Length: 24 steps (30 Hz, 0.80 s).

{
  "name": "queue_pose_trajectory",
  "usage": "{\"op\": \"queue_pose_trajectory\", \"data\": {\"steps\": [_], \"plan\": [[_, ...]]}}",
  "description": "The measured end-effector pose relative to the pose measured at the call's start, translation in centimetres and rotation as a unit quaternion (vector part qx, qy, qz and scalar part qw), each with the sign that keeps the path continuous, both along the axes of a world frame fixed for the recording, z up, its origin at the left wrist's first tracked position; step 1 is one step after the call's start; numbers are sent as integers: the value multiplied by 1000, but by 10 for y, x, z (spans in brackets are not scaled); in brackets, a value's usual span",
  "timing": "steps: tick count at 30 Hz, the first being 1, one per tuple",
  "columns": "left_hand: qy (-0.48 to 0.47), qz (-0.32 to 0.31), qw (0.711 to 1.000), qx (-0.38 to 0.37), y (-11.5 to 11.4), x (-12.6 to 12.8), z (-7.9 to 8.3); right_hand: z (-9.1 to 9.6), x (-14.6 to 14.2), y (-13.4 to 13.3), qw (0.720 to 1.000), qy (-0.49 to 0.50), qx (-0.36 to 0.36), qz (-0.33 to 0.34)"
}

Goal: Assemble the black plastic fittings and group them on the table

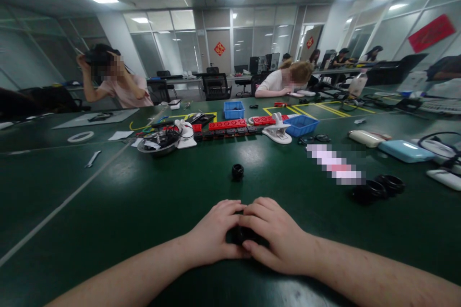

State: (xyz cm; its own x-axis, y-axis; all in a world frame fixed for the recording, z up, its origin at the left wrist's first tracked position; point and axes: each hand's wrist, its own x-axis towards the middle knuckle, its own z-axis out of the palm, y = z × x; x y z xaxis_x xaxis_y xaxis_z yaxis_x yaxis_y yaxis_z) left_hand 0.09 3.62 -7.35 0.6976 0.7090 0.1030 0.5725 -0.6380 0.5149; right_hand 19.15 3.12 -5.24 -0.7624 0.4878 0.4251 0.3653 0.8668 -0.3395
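Note:
Near the front of the green table (173,192), both of my hands curl around a black round part (248,235). Most of that part is covered by fingers, so its exact kind cannot be made out. My left hand (216,230) grips it from the left, and my right hand (275,232) closes over it from the right, with the fingertips of both meeting. Just beyond the hands stands a small black ring-shaped part (237,172) with an open top. Two larger black ring-shaped parts (370,191) sit side by side to the right.
Across the table lie a red power strip (227,124), a metal bowl of cables (158,146), a white clip stand (277,130) and blue bins (301,126). A wrench (92,159) lies left; a light-blue case (406,151) lies right. Other people sit beyond.

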Motion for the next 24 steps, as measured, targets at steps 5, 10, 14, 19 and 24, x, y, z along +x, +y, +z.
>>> {"op": "queue_pose_trajectory", "data": {"steps": [5,10,14,19,24], "plan": [[-2,-1,1000,5,0,-1,-1,3,-2,-1,999,9,4,49],[-2,1,1000,9,0,-1,-1,3,-1,1,996,26,14,87],[2,-4,1000,23,0,-1,-3,-1,-2,2,994,46,21,96],[0,-5,999,35,0,-2,-7,-4,-6,-3,989,99,32,109],[-6,2,1000,21,0,-3,-7,-5,-10,-6,983,137,55,112]]}}
